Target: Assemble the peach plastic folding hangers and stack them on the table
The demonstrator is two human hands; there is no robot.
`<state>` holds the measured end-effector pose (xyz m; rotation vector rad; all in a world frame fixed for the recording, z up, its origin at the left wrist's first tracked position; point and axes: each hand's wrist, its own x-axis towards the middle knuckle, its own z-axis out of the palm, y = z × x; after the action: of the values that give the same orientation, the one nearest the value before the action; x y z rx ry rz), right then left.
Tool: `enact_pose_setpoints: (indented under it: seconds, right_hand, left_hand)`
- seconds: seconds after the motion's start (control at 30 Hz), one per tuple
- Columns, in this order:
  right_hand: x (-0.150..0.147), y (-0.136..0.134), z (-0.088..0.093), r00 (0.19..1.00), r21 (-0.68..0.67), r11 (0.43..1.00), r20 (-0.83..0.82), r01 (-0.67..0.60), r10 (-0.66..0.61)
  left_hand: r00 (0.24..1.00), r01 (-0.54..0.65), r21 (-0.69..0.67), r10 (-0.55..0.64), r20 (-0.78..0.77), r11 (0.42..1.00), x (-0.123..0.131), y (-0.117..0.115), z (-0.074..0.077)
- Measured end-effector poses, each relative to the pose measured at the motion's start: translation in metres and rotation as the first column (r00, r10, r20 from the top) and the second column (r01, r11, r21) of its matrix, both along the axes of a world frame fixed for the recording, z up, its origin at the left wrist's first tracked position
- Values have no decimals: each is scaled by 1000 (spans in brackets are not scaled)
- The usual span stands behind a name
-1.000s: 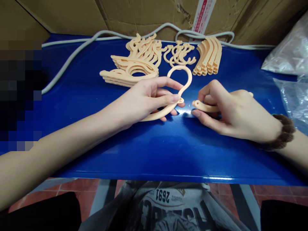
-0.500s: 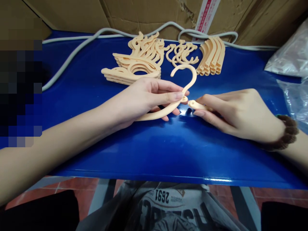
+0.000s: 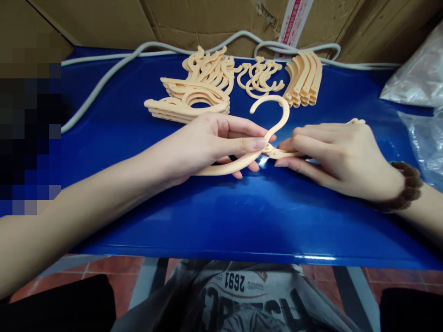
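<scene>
Between thumb and fingers, my left hand (image 3: 221, 143) grips a cream plastic clothes hanger part (image 3: 224, 168), a curved arm with a hook (image 3: 282, 110) rising from its joint. From the other side, my right hand (image 3: 332, 152) pinches a second cream hanger arm (image 3: 277, 153), most of it hidden under my fingers and palm. The pierced end of that second arm meets the joint at the hook's base. Whether the two are locked together I cannot tell. Both hands are just above the blue table.
Behind my left hand lie stacked hanger arms (image 3: 187, 108). Farther right are several loose hooks (image 3: 265, 76) and a bundle of curved tubes (image 3: 304, 78). A white cable (image 3: 104, 90) runs along the blue table's (image 3: 207, 221) back by cardboard (image 3: 207, 20); a plastic bag (image 3: 411, 78) sits right.
My right hand has brought its hanger arm leftward, closing the small gap to the hook's joint. My left hand keeps its grip, shifted very slightly.
</scene>
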<state>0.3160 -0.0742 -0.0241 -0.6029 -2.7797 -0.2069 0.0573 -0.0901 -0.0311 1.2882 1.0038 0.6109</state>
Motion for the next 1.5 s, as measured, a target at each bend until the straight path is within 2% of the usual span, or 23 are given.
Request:
enact_pose_setpoints:
  seconds: [0.17,0.4,0.87,1.23,1.5]
  right_hand:
    - [0,-1,-3,1000,-2,1000,-29,-4,3]
    - [1,-3,-2,999,-69,997,-20,33,-35]
    - [1,-2,-2,999,-127,991,-12,32,-34]
    - [1,-1,-4,1000,-85,996,6,6,-6]
    - [-1,-3,-5,999,-41,998,18,49,-48]
  left_hand:
    - [999,-30,-10,29,-19,1000,0,0,2]
    - [1000,3,-45,-2,23,999,-3,4,-1]
    - [997,12,-28,-14,-70,1000,-5,6,3]
    - [994,-20,42,25,-107,999,0,1,1]
    - [995,-60,49,64,-72,997,2,-2,3]
